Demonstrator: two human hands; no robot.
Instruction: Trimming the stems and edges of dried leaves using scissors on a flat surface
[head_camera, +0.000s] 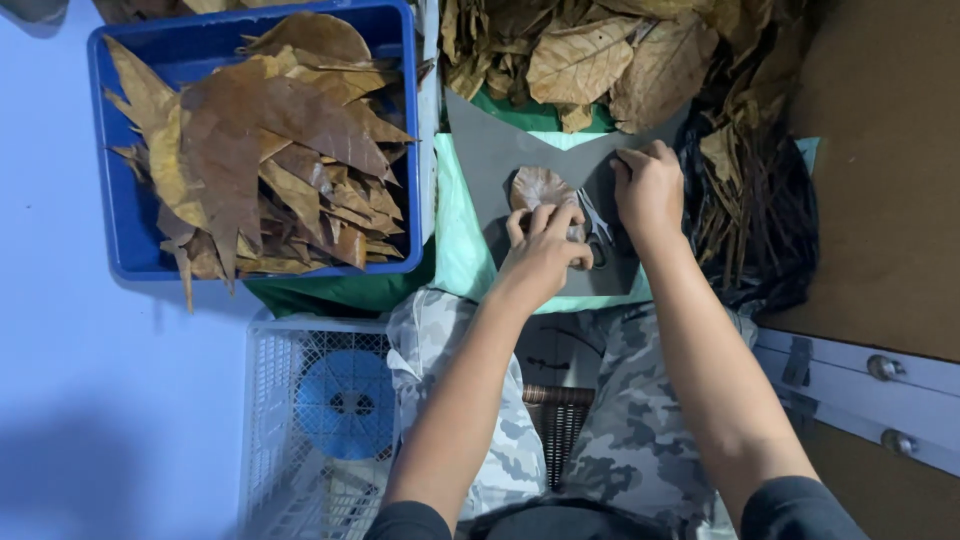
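Note:
A rounded brown dried leaf piece (538, 186) lies on a dark grey mat (490, 150). My left hand (545, 250) rests on the mat just below the leaf, its fingers curled and touching the leaf's lower edge. A pair of scissors (597, 238) lies on the mat between my hands, partly hidden by the left fingers. Palm down, my right hand (650, 190) presses on the mat's right part, with its fingers bent; whether it grips anything is hidden.
A blue crate (130, 240) at the left is heaped with dried brown leaves (270, 150). More dry leaves (600, 55) are piled beyond the mat. Leaf stems lie on black plastic (760, 230) at the right. A white basket (275, 440) holds a blue spool (345, 403).

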